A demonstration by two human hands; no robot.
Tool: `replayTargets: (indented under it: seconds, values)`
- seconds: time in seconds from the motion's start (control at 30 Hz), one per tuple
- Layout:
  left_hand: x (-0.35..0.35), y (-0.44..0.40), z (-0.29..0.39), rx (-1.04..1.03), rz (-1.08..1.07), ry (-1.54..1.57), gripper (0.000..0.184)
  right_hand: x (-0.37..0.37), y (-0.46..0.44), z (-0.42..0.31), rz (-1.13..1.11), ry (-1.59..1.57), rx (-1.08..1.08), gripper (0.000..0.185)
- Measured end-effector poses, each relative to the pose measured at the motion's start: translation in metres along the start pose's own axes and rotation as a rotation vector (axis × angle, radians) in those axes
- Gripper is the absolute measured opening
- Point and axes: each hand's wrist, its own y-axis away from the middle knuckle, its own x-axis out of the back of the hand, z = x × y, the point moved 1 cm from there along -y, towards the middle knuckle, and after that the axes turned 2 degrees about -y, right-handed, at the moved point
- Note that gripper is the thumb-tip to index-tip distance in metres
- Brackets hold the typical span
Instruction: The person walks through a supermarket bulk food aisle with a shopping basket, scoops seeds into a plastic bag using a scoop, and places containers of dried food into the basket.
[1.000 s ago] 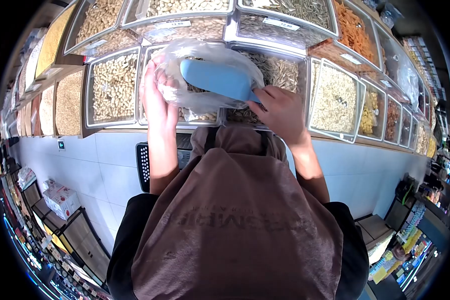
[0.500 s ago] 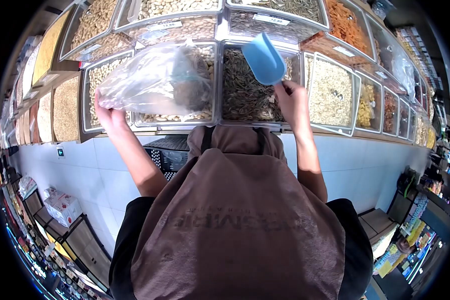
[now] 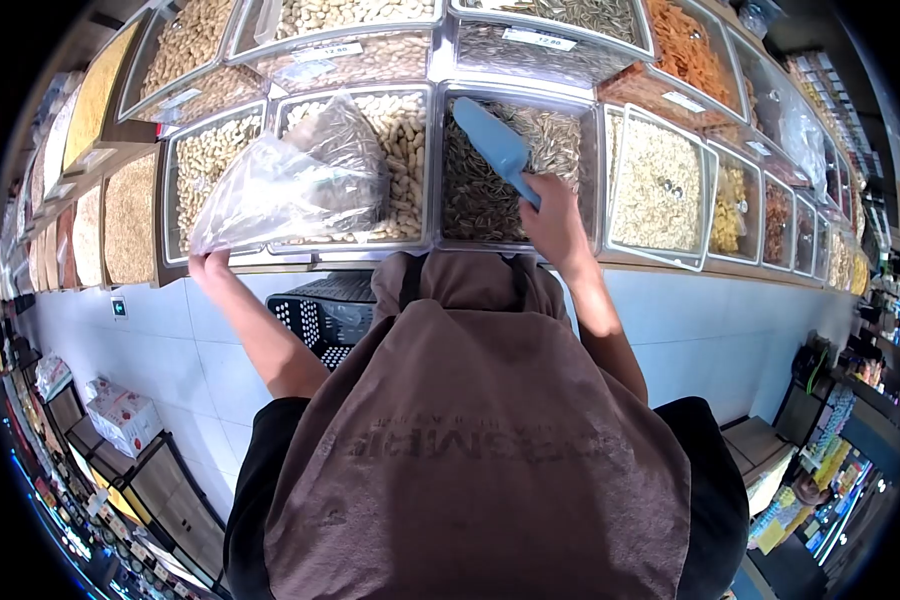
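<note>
My right hand (image 3: pixel 554 222) is closed round the handle of a blue plastic scoop (image 3: pixel 492 140), whose blade tilts up and to the left above a bin of sunflower seeds (image 3: pixel 560 130). My left hand (image 3: pixel 210 265) pinches the gathered end of a clear plastic bag (image 3: pixel 260 190). Dark striped seeds (image 3: pixel 340 160) fill the bag's far right part, and it lies over a bin of peanuts in the shell (image 3: pixel 407 125). The fingertips of my left hand are partly hidden by the bag's folds.
A lidded bin of pale flakes (image 3: pixel 655 180) stands to the right, with more bins beyond. Another row of bins with price labels (image 3: pixel 540 39) rises behind. A black basket (image 3: pixel 305 318) is below the counter edge, near my apron (image 3: pixel 480 420).
My right hand has moved left and slightly down with the scoop, whose blade now points further left. The bag has settled onto the peanuts, and my left hand is a little lower.
</note>
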Motion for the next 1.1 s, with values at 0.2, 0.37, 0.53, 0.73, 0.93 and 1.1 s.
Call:
replayTargets:
  seconds: [0.2,0.37,0.53,0.73,0.93,1.1]
  values:
    - [-0.065,0.098,0.016,-0.472,-0.026,-0.525,0.039,-0.039,-0.003,-0.032,0.003,-0.002,0.186,0.044]
    - [-0.100,0.120,0.041,-0.482,-0.105,-0.342,0.038,-0.102,-0.033,-0.043,-0.003,0.412,0.521,0.049]
    - [-0.136,0.208,-0.015,-0.391,-0.180,-0.354,0.043,-0.155,-0.035,-0.052,-0.105,0.468,0.555,0.053]
    - [-0.147,0.240,-0.091,-0.612,-0.313,-0.682,0.019,-0.138,-0.024,-0.061,-0.345,-0.013,0.369,0.041]
    - [-0.145,0.257,-0.194,-0.530,-0.804,-1.460,0.019,-0.079,-0.008,0.003,-0.005,-0.158,0.168,0.033]
    - [-0.137,0.247,-0.248,-0.651,-0.839,-1.859,0.021,-0.007,0.033,0.082,0.245,-0.037,-0.111,0.023]
